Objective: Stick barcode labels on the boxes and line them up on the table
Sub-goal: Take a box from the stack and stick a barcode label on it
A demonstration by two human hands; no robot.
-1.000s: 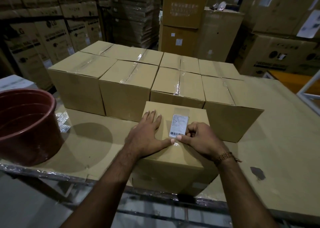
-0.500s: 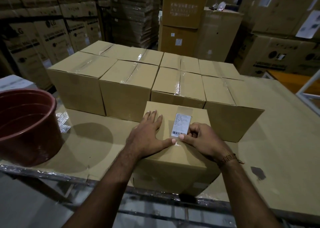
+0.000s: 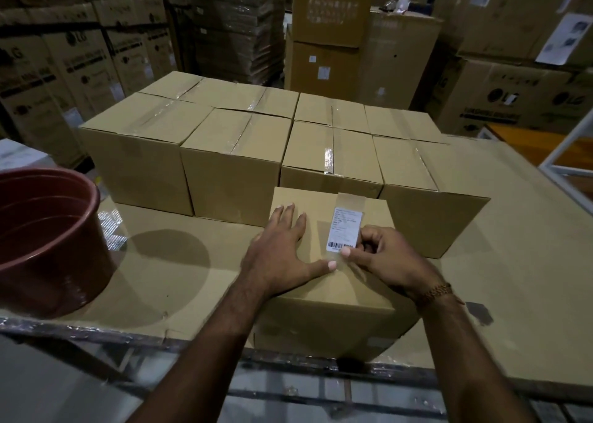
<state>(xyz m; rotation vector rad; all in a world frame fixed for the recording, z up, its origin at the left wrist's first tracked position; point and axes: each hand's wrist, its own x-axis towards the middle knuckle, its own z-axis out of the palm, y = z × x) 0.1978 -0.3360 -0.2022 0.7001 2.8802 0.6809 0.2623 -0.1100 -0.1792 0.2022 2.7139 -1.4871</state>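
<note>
On near box [image 3: 324, 297]: left hand [image 3: 282, 255] flat, steadying; right hand [image 3: 382, 259] pinches barcode label [image 3: 346, 228] corner; smooth from top down, avoid wrinkles.

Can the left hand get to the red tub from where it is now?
Probably yes. The left hand lies flat on the near box, holding nothing, and only bare table lies between it and the red tub.

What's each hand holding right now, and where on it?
Right hand pinches the barcode label at its lower right corner, on top of the near box. Left hand holds nothing; it lies flat on the box top.
</note>
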